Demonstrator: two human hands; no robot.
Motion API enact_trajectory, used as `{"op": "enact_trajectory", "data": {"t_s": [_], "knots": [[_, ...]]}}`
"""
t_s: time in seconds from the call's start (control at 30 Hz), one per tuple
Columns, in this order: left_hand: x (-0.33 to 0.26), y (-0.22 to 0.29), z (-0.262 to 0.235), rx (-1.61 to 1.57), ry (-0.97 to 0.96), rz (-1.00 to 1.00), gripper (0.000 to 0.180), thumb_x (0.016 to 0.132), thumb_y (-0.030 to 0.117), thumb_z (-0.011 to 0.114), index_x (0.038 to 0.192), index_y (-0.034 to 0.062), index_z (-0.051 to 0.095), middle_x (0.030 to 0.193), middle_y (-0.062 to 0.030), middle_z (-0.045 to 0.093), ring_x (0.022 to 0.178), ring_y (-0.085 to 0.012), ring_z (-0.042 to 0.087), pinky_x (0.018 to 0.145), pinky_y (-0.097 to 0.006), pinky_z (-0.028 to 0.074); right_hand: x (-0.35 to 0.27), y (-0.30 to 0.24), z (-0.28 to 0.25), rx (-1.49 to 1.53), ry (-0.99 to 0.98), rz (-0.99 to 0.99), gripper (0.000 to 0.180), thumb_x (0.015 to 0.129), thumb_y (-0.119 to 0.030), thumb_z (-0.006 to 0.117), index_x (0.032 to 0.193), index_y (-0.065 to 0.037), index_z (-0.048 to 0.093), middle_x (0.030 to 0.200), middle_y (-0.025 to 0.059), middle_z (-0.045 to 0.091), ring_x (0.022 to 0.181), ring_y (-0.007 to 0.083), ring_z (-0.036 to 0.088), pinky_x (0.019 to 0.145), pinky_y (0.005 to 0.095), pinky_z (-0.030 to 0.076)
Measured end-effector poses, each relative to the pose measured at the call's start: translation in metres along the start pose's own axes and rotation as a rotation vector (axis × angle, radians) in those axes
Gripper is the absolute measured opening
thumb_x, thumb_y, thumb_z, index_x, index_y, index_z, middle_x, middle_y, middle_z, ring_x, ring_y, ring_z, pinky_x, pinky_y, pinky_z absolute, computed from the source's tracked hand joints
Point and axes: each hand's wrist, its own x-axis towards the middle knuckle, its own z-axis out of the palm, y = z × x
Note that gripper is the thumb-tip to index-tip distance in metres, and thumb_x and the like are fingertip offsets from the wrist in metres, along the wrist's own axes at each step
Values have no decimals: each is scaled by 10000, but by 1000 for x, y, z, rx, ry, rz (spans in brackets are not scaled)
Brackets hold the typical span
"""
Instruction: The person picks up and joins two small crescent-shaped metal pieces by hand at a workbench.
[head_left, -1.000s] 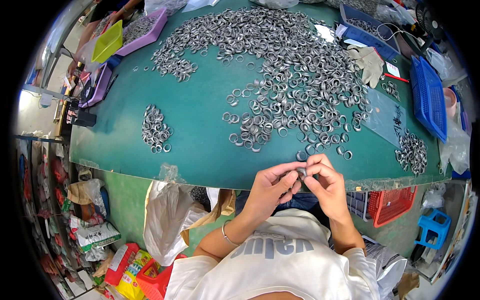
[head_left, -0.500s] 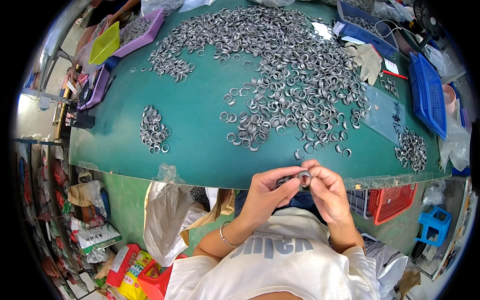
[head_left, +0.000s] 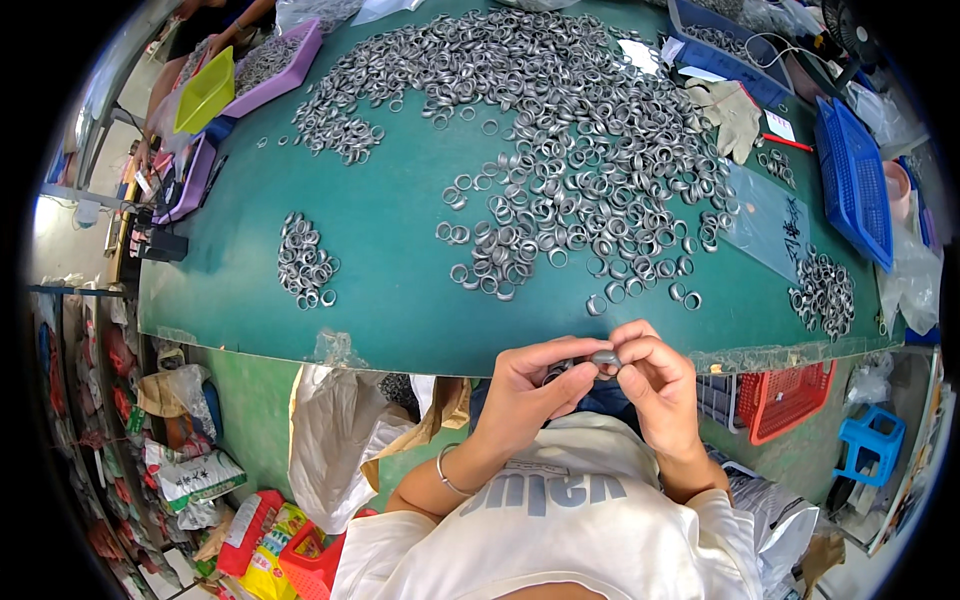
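The grey ring (head_left: 605, 357) sits between my fingertips by the near edge of the table (head_left: 400, 260), and it has just turned: half a second ago its hole showed, and now a solid outer face does, so a different side is before me. My left grip (head_left: 530, 390) and right grip (head_left: 655, 380) are both pinched nearly closed on it, the left also curled round what looks like another ring (head_left: 556, 372). Beyond, the big heap (head_left: 600, 150), left pile (head_left: 305, 262) and right pile (head_left: 825, 297) look unchanged.
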Motion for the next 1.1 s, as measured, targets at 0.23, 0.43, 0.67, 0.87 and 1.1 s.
{"op": "enact_trajectory", "data": {"t_s": [0.23, 0.43, 0.67, 0.87, 1.1], "knots": [[1, 1, 2, -4, 6, 16, 231, 831, -19, 543, 1055, -28, 600, 843, -99, 622, 527, -39, 395, 408, -164, 252, 0, -3, -1, -4, -7, 10, 76, 849, -11, 540, 898, 44, 559, 971, 95, 481, 881, 150, 482, 808, 283, 384], [0, 1, 2, 3, 14, 3, 250, 821, -28, 547, 1067, -38, 589, 845, -108, 622, 528, -41, 398, 409, -168, 259, 1, -5, 1, 167, -13, 84, 82, 862, -17, 525, 904, 46, 556, 977, 91, 482, 889, 147, 494, 805, 286, 394], [2, 12, 10, 78, 2, -2, 240, 813, -29, 543, 1045, -36, 602, 770, -82, 621, 534, -33, 424, 419, -166, 295, -2, -8, 3, -56, 43, -36, 64, 807, 16, 573, 866, 41, 574, 929, 102, 522, 855, 164, 493, 774, 287, 390], [12, 29, 22, 135, -103, -26, 186, 811, 8, 582, 986, -20, 638, 754, -43, 617, 628, -43, 530, 511, -158, 388, -4, -14, 4, -208, 83, -260, 99, 736, 45, 625, 828, 37, 591, 860, 112, 567, 803, 198, 495, 721, 298, 387], [21, 34, 33, 228, -160, -35, 180, 795, 21, 595, 964, -12, 648, 728, -21, 602, 611, -32, 513, 500, -152, 386, -5, -22, -3, -299, 129, -361, 119, 703, 51, 650, 809, 32, 601, 832, 110, 579, 786, 214, 496, 703, 312, 387]]}}
